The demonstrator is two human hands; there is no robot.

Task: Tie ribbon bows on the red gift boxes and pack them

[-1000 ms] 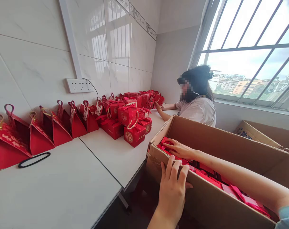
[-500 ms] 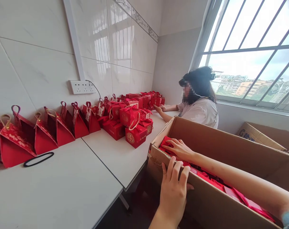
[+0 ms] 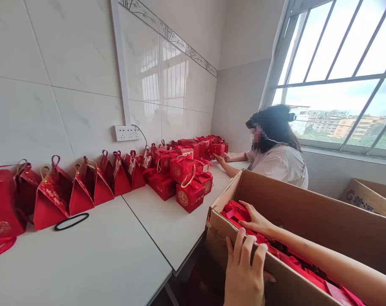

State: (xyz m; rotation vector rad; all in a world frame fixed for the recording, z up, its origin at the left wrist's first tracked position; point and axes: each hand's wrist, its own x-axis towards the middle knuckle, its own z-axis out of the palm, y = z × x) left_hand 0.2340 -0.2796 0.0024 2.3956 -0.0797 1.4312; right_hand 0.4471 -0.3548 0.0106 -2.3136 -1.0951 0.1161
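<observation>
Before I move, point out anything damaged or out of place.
A black loop lies loose on the white table, unlike the red boxes beside it. The carton looks ragged at its left corner, perhaps worn.

Hands (image 3: 248, 255) at carton (image 3: 307, 199) of red boxes (image 3: 233, 210)

White worktop (image 3: 94, 259) — red gift boxes (image 3: 190, 196), peaked red boxes (image 3: 81, 196), black loop (image 3: 72, 222) lying on it.

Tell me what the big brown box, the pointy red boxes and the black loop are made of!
The big brown box looks like dull cardboard, with rough, worn edges. The pointy red boxes seem to be smooth, stiff card: flat sides, crisp folds. The black loop is thin and dark, maybe elastic or rubber; I can't tell.
</observation>
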